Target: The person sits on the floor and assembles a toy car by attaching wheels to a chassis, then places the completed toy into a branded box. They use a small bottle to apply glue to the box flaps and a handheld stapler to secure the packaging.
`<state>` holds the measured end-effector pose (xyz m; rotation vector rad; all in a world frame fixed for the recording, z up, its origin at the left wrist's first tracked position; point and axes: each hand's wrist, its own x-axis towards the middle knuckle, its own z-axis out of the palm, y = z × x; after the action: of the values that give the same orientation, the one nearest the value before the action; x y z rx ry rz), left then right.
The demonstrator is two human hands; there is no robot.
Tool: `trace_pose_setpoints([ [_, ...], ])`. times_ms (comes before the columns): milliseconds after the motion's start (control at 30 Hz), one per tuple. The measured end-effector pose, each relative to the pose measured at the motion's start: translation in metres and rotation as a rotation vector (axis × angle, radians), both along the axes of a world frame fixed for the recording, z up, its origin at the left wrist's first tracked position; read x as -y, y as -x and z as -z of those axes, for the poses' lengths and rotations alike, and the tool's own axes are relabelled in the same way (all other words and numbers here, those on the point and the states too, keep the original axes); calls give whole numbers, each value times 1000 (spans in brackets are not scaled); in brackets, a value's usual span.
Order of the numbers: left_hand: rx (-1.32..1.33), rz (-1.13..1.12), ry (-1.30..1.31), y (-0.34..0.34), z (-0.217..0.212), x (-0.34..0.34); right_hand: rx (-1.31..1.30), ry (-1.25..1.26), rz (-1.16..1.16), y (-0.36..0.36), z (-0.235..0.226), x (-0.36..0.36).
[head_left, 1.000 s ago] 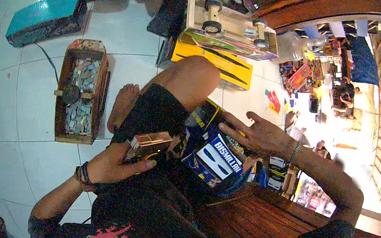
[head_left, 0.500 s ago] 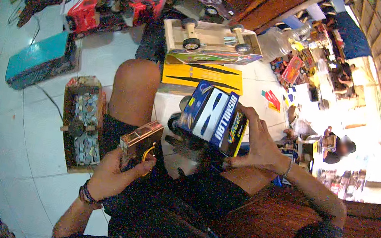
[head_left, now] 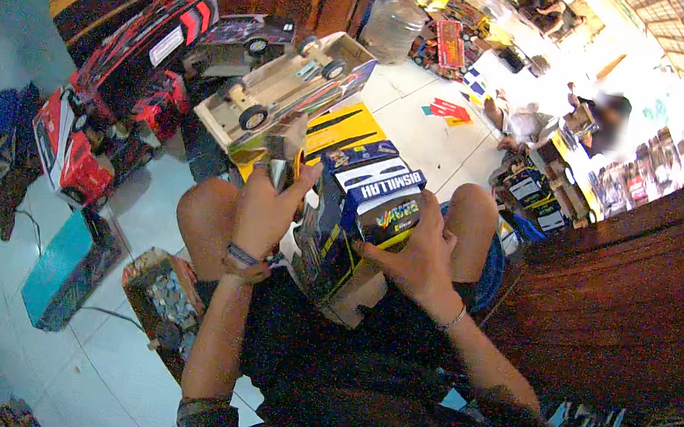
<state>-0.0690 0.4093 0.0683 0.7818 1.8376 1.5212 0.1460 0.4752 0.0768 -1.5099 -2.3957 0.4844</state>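
In front of my knees, a toy truck (head_left: 384, 186) with a blue, white and black cab is held tilted. My right hand (head_left: 423, 258) grips the cab's right side, thumb low and fingers over the edge. At the truck's left side, my left hand (head_left: 260, 211) is closed round a small box-shaped part (head_left: 278, 173), its pale side showing above the thumb. Most of that part is hidden by the fingers. The truck's dark lower body (head_left: 323, 246) lies between both hands, over my lap.
Beyond the truck lie yellow panels (head_left: 345, 127) and an overturned wooden truck body (head_left: 226, 128) with black wheels. Left are a red toy truck (head_left: 70, 148), a teal-topped box (head_left: 54, 271) and a box of small pieces (head_left: 149, 272). A dark wooden panel (head_left: 618, 275) stands right; another person (head_left: 598, 120) sits farther off.
My left hand has brought the small box-shaped part up to the truck's left side. My right hand still holds the truck, now turned differently. The whole view has rotated.
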Motion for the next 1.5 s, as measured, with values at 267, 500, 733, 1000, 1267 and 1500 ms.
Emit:
trace_pose_setpoints([
  [267,-414,155,169,-4,37,-68,-35,-109,137,-2,9,2],
  [500,-273,196,28,-7,77,-119,-73,-129,165,-12,21,-19],
  [733,-380,242,-30,19,101,-180,-482,91,63,-35,55,-72],
  [1000,-435,276,113,39,129,-226,-505,-262,-167,-39,52,-200],
  [1267,-543,266,195,48,143,-253,24,217,-698,52,33,-281],
  [1500,-603,333,225,54,153,-264,122,750,-601,104,45,-295],
])
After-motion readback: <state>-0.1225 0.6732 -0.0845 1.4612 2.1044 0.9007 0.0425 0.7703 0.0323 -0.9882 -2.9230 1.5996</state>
